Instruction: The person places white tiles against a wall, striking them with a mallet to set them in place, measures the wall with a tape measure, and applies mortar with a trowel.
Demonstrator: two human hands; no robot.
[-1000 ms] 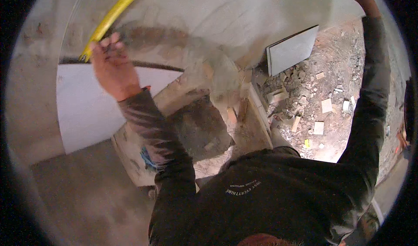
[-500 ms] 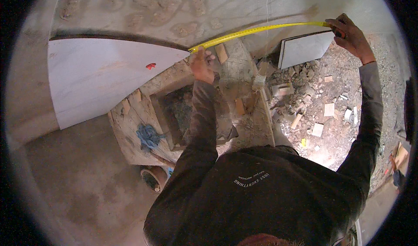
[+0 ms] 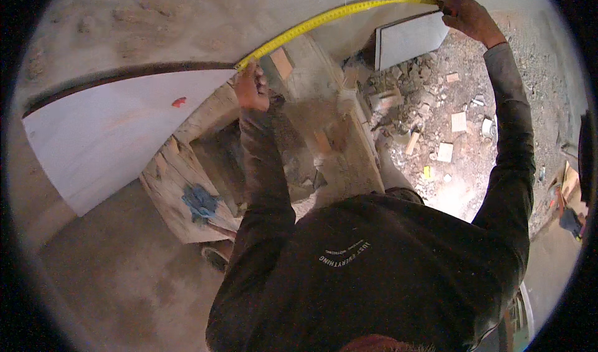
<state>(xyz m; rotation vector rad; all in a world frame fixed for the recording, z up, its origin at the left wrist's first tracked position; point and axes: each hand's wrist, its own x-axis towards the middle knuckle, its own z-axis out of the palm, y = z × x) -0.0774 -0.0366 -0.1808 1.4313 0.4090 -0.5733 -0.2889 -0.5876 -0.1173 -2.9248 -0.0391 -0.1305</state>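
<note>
A yellow tape measure blade [image 3: 321, 19] spans in a bowed line along the grey wall. My left hand [image 3: 251, 87], fingers curled, holds its end at the right corner of a large white panel [image 3: 124, 137], which stands against the wall with a small red piece [image 3: 179, 102] on its face. At the upper right my right hand [image 3: 468, 17] grips the tape measure's case, mostly hidden by the fingers. Both forearms reach forward in dark sleeves.
More white panels [image 3: 405, 43] lean on the wall at right. Below lies a dusty wooden platform [image 3: 168, 205] with a square recess, blue cloth [image 3: 200, 202] and scraps. A round container [image 3: 215, 255] sits below it. Rubble and tile offcuts [image 3: 458, 121] cover the ground at right.
My left hand has brought the tape end rightward to the panel's corner. My right hand came down from the top edge, then shifted slightly left and up. The view has shifted too.
</note>
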